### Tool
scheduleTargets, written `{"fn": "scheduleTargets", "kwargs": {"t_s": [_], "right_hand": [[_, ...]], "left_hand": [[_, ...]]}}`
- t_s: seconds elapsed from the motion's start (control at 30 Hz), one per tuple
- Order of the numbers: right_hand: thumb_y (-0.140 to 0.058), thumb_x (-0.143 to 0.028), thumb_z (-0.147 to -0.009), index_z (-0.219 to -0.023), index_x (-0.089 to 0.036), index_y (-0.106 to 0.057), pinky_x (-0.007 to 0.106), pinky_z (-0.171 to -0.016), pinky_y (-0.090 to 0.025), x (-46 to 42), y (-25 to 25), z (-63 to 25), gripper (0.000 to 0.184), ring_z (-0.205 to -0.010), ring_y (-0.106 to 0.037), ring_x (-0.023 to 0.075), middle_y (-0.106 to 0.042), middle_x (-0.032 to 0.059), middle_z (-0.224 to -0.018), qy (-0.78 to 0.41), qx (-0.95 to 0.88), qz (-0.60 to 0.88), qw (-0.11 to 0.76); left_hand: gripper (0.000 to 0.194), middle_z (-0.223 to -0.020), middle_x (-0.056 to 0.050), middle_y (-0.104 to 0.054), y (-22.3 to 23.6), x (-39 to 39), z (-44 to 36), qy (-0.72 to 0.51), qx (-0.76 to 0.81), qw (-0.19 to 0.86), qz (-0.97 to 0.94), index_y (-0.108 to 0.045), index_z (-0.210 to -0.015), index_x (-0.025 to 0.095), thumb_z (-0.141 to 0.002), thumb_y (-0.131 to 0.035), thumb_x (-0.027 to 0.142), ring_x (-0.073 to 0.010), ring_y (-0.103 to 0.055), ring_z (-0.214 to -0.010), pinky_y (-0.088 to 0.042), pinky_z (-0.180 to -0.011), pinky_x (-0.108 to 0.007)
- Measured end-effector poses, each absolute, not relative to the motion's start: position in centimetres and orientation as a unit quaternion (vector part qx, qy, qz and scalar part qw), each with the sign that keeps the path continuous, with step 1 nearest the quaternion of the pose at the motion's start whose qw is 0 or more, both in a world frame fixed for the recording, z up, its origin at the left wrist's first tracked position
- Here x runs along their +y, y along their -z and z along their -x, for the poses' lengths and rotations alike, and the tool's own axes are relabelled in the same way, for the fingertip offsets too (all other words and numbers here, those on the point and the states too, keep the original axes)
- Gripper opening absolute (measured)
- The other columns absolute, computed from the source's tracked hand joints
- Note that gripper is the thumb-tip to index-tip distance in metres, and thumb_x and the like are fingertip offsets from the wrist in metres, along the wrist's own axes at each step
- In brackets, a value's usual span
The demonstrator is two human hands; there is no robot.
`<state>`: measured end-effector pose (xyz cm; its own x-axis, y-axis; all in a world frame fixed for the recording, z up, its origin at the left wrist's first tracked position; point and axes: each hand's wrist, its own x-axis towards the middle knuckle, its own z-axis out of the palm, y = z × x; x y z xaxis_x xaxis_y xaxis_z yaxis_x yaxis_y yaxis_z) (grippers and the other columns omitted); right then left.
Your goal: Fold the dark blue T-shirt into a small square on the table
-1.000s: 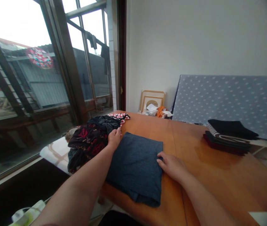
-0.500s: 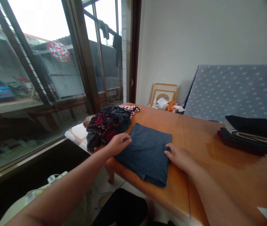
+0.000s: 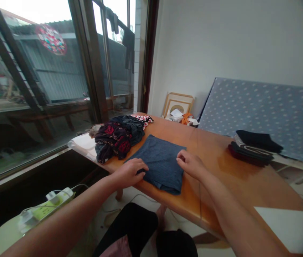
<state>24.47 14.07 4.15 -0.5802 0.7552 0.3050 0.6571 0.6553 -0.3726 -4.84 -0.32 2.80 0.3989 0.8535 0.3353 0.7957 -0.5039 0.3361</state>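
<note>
A dark blue garment, folded into a rough square, lies flat on the wooden table near its front edge. My left hand rests at the garment's lower left side, its fingers stretched over the cloth and the thumb apart. At the right edge is my right hand, with its fingers curled in. Whether those fingertips pinch any cloth is hidden. Beyond my left hand, a heap of crumpled clothes, dark with red patterns, sits on the table's left end.
A stack of folded dark clothes stands on the right part of the table. White paper lies near the right front. A power strip with plugs is at lower left. Behind the table lean picture frames and a dotted blue panel.
My left hand has gone from a curled pose to lying stretched over the garment's lower left. My right hand's fingers have curled in at the right edge. The view has swung right and down.
</note>
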Motion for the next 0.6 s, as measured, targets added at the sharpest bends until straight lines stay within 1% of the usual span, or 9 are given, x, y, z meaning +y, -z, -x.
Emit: {"fn": "scheduleTargets", "kwargs": {"t_s": [0.1,0.2,0.3,0.37,0.4,0.47,0.6], "right_hand": [[-0.055,-0.029,-0.087,-0.086,-0.022,-0.063,0.025,-0.064,-0.036,12.7,-5.6,-23.8,0.010,-0.070,-0.056,0.0140,-0.066,0.0011,-0.079,-0.119,-0.908,0.365,0.169],[-0.059,-0.032,-0.087,-0.091,-0.022,-0.066,0.025,-0.065,-0.038,10.4,-6.5,-24.1,0.013,-0.071,-0.057,0.0141,-0.066,0.0010,-0.081,-0.146,-0.923,0.334,0.125],[-0.064,-0.042,-0.087,-0.104,-0.022,-0.066,0.027,-0.074,-0.043,7.2,-6.5,-24.9,0.027,-0.084,-0.060,0.0167,-0.068,0.0032,-0.094,-0.149,-0.935,0.302,0.107],[-0.066,-0.050,-0.085,-0.114,-0.022,-0.065,0.030,-0.082,-0.044,5.2,-5.9,-25.4,0.040,-0.095,-0.060,0.0203,-0.066,0.0059,-0.104,-0.124,-0.939,0.305,0.098],[-0.066,-0.051,-0.085,-0.117,-0.022,-0.064,0.032,-0.085,-0.044,4.4,-5.4,-25.6,0.043,-0.099,-0.059,0.0218,-0.065,0.0070,-0.107,-0.109,-0.939,0.313,0.092],[-0.062,-0.050,-0.089,-0.117,-0.022,-0.065,0.034,-0.088,-0.044,3.1,-4.4,-25.6,0.040,-0.102,-0.058,0.0234,-0.064,0.0084,-0.109,-0.075,-0.936,0.332,0.086],[-0.049,-0.036,-0.097,-0.105,-0.020,-0.066,0.036,-0.086,-0.042,2.4,-2.7,-24.8,0.025,-0.099,-0.056,0.0241,-0.063,0.0098,-0.101,-0.001,-0.936,0.341,0.085]], "left_hand": [[0.025,-0.104,-0.005,-0.064,-2.3,-0.9,4.4,-0.222,0.505,0.061,-0.832,-0.067,-0.108,0.026,-0.084,-0.061,0.022,-0.0225,-0.057,-0.102,-0.043,-0.092,-0.036],[0.027,-0.107,-0.005,-0.062,-1.7,-1.2,4.3,-0.222,0.524,0.054,-0.820,-0.067,-0.109,0.027,-0.082,-0.064,0.025,-0.0240,-0.056,-0.103,-0.041,-0.093,-0.038],[0.028,-0.108,-0.005,-0.061,-1.4,-1.2,4.4,-0.229,0.529,0.054,-0.815,-0.066,-0.109,0.028,-0.081,-0.063,0.025,-0.0246,-0.054,-0.104,-0.039,-0.092,-0.038],[0.029,-0.109,-0.005,-0.061,-1.3,-1.2,4.4,-0.234,0.529,0.056,-0.814,-0.066,-0.109,0.028,-0.081,-0.063,0.025,-0.0248,-0.054,-0.105,-0.039,-0.092,-0.038],[0.029,-0.109,-0.005,-0.061,-1.3,-1.3,4.4,-0.236,0.530,0.056,-0.813,-0.066,-0.109,0.028,-0.081,-0.063,0.025,-0.0248,-0.053,-0.105,-0.039,-0.092,-0.038],[0.028,-0.109,-0.004,-0.060,-1.4,-1.3,4.3,-0.238,0.531,0.056,-0.812,-0.066,-0.108,0.028,-0.081,-0.063,0.025,-0.0248,-0.053,-0.104,-0.038,-0.091,-0.037],[0.028,-0.108,-0.005,-0.060,-1.5,-1.5,4.2,-0.235,0.534,0.052,-0.810,-0.066,-0.108,0.028,-0.079,-0.065,0.028,-0.0253,-0.053,-0.104,-0.038,-0.089,-0.036]]}}
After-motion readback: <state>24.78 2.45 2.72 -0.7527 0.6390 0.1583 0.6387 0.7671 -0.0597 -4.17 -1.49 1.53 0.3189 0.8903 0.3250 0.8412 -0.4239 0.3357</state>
